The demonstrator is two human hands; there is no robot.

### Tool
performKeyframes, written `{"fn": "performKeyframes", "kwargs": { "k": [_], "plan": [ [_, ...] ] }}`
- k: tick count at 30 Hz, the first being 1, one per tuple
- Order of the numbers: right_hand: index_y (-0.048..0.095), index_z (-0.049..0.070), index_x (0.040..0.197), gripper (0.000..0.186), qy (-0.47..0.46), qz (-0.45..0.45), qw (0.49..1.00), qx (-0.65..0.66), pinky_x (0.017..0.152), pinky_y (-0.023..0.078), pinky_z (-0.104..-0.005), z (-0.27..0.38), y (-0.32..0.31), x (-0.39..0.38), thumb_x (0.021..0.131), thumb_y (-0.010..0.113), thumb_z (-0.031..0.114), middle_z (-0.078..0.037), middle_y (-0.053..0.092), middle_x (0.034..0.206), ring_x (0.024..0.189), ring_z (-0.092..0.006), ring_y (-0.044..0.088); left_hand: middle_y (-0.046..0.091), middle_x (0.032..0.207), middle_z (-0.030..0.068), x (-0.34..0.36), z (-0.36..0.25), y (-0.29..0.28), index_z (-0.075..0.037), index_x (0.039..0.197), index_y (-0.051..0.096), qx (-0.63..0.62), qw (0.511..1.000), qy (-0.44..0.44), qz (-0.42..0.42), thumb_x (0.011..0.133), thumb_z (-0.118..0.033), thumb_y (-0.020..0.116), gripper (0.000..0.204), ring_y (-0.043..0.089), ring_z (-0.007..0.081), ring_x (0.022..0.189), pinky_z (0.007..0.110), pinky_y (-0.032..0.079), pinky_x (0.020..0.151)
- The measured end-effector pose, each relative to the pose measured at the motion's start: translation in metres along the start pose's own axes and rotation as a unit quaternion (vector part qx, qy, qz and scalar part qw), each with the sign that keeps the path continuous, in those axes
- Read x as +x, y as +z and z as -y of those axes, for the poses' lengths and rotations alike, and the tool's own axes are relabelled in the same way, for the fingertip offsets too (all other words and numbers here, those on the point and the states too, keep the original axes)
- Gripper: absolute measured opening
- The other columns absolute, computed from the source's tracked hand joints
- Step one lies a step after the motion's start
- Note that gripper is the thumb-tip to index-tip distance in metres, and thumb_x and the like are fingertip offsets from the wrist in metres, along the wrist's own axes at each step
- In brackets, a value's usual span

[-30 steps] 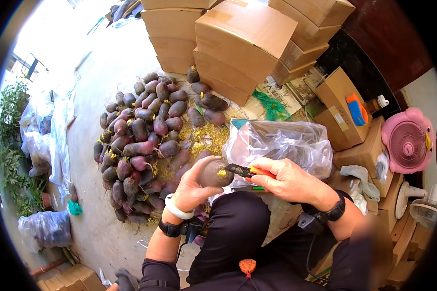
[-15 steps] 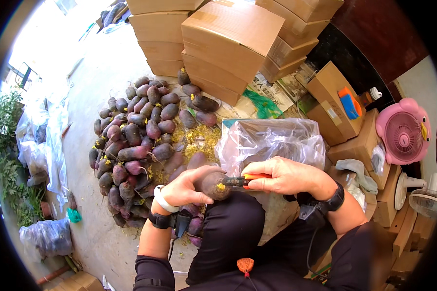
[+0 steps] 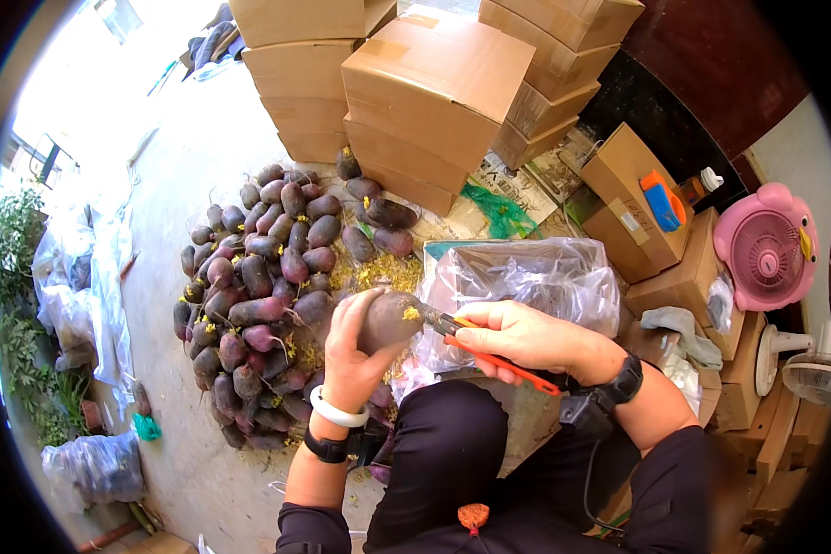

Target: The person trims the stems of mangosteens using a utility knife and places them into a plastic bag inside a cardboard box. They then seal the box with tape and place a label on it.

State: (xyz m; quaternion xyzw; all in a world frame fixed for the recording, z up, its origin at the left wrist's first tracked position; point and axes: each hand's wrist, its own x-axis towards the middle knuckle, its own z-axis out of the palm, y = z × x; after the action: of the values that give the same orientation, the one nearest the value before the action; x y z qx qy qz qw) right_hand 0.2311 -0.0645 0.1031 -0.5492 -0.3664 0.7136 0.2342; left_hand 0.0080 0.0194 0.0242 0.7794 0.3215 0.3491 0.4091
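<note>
Left hand (image 3: 355, 346) raised, fingers curled in a closed grip. Right hand (image 3: 517, 337) level beside it, fingers clenched, both wrists banded.

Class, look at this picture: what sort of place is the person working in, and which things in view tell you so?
Probably a farm produce sorting and packing yard. A heap of purple tubers lies on the concrete floor, stacked cardboard boxes stand behind it, and the right hand trims one tuber with orange-handled shears.

Produce packing yard: stacked cardboard boxes (image 3: 434, 83), heaped purple tubers (image 3: 258, 295).
</note>
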Motion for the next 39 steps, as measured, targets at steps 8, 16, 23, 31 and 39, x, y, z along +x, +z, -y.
{"fn": "performKeyframes", "kwargs": {
  "k": [8,16,23,31,39],
  "plan": [
    [0.052,0.009,0.111,0.033,-0.021,-0.041,0.995,0.094,0.04,0.043,-0.0215,-0.004,0.022,0.011,0.099,0.048,0.039,0.001,0.051,0.065,0.046,-0.0064,0.05,0.058,0.112,0.0082,-0.01,-0.002,0.019,0.0,0.126,0.05,-0.087,0.991,-0.083,-0.056,0.067,0.001,0.078,0.066,0.057,0.0175,0.105,0.031,0.046,0.093],
    [0.052,0.004,0.105,0.03,-0.021,-0.065,0.996,0.049,0.046,0.05,-0.0331,0.006,0.021,0.009,0.098,0.049,0.033,-0.007,0.059,0.071,0.052,-0.018,0.059,0.059,0.107,0.0168,-0.002,0.004,-0.001,-0.003,0.121,0.055,0.18,0.974,-0.083,-0.114,0.069,-0.016,0.078,0.059,0.058,0.0347,0.095,0.038,0.047,0.084],
    [0.057,0.0,0.107,0.026,-0.234,-0.338,0.872,-0.266,0.073,0.049,-0.0344,-0.016,-0.046,-0.032,0.088,0.064,0.016,-0.012,0.066,0.088,0.08,-0.0219,0.063,0.063,0.106,0.006,-0.001,0.025,-0.043,0.0,0.125,0.054,-0.104,0.939,-0.328,0.004,0.08,-0.007,0.069,0.048,0.059,0.0117,0.089,0.026,0.049,0.077],
    [0.054,0.005,0.104,0.033,-0.072,-0.481,0.874,-0.008,0.045,0.04,-0.022,-0.086,-0.143,-0.099,0.08,0.073,0.018,-0.001,0.054,0.075,0.052,-0.0059,0.047,0.061,0.11,0.009,0.093,-0.109,0.022,0.002,0.132,0.046,-0.201,0.905,-0.159,0.34,0.079,-0.015,0.073,0.062,0.058,0.0132,0.094,0.028,0.05,0.077],
    [0.054,0.005,0.107,0.039,-0.044,-0.407,0.912,0.033,0.042,0.041,-0.0234,-0.116,-0.15,-0.078,0.075,0.075,0.011,-0.001,0.056,0.074,0.047,-0.0075,0.048,0.065,0.1,0.0182,0.137,-0.089,0.191,0.0,0.125,0.051,0.199,0.786,-0.098,0.577,0.077,-0.027,0.074,0.059,0.064,0.0249,0.089,0.035,0.052,0.077]
  ]
}}
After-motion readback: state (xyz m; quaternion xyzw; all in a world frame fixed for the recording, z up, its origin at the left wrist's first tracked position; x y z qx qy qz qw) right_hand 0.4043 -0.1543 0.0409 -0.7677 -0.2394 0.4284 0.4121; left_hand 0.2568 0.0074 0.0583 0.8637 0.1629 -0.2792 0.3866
